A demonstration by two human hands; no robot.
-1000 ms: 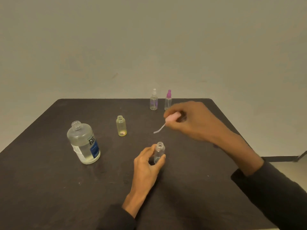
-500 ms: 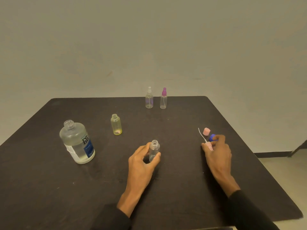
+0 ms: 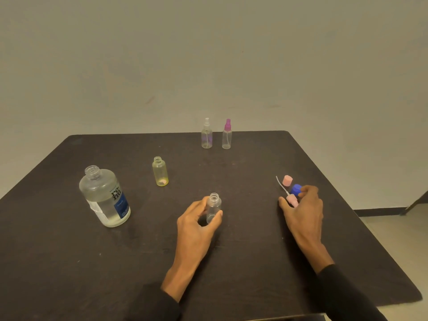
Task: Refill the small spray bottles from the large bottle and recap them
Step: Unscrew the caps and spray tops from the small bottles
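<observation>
A: Listing containers on the dark counter (image 3: 69, 262). Item one: large clear bottle (image 3: 104, 196), uncapped, upright at the left, blue label, clear liquid filling most of the body.

B: Item two?

A: Small yellowish bottle (image 3: 160, 171), uncapped, upright, right of the large one and apart from it; a small pale pink bit sits at its bottom. Liquid level cannot be told.

B: Centre front?

A: Small clear bottle (image 3: 213, 208), uncapped, upright, looks empty. The left hand (image 3: 196, 225) has its grip round the lower body, thumb on one side and fingers curled on the other.

B: Far edge?

A: Two capped spray bottles just beside each other: one with a white sprayer (image 3: 206, 133), one with a purple sprayer (image 3: 227, 134). Both clear; contents cannot be told.

B: And the right side?

A: The right hand (image 3: 303, 209) rests on the counter, its grip pinching a pink spray top (image 3: 292, 200) whose thin white tube (image 3: 281, 186) points away. A blue cap (image 3: 296, 189) lies touching the fingertips; a pink cap (image 3: 287, 180) stands just behind it.
</observation>
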